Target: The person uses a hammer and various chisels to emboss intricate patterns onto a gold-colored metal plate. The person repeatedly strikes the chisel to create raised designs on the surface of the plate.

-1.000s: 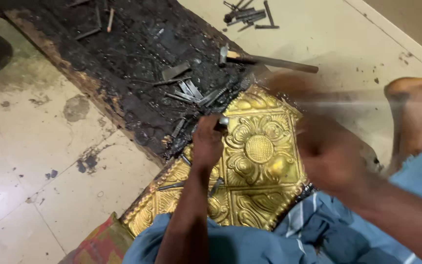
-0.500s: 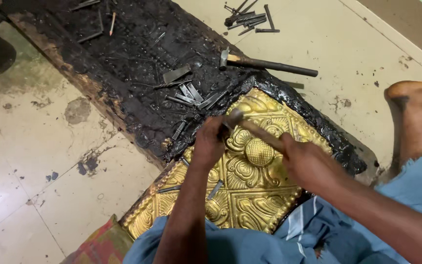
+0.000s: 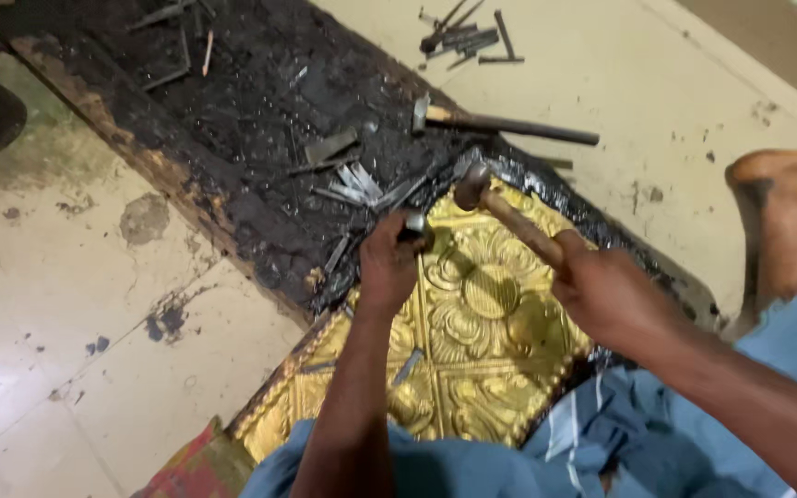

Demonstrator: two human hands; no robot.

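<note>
- Blue cloth (image 3: pixel 657 443) fills the lower edge of the view, over the person's lap; a red patterned cloth (image 3: pixel 191 466) shows at the lower left.
- Gold embossed sheet (image 3: pixel 472 369), worked with flower and scroll relief, lies on the black pitch bed (image 3: pixel 260 120) just in front of the lap; a small metal punch (image 3: pixel 407 366) rests loose on its surface.
- Left hand (image 3: pixel 387 267) is closed around a short metal chisel (image 3: pixel 414 224), held upright with its tip on the upper part of the sheet.
- Right hand (image 3: pixel 611 295) is closed around the wooden handle of a hammer (image 3: pixel 500 207); the hammer's head hangs above and just right of the chisel's top, apart from it.
- A bare foot (image 3: pixel 786 212) rests on the floor (image 3: pixel 76 304) at the right, beside the pitch bed.
- A cluster of thin metal punches (image 3: pixel 352 180) lies on the pitch just beyond the sheet's upper edge.
- A second hammer (image 3: pixel 500 122) lies flat at the far edge of the pitch.
- A pile of dark tools (image 3: pixel 468 37) lies on the floor farthest away, well apart from both hands.
</note>
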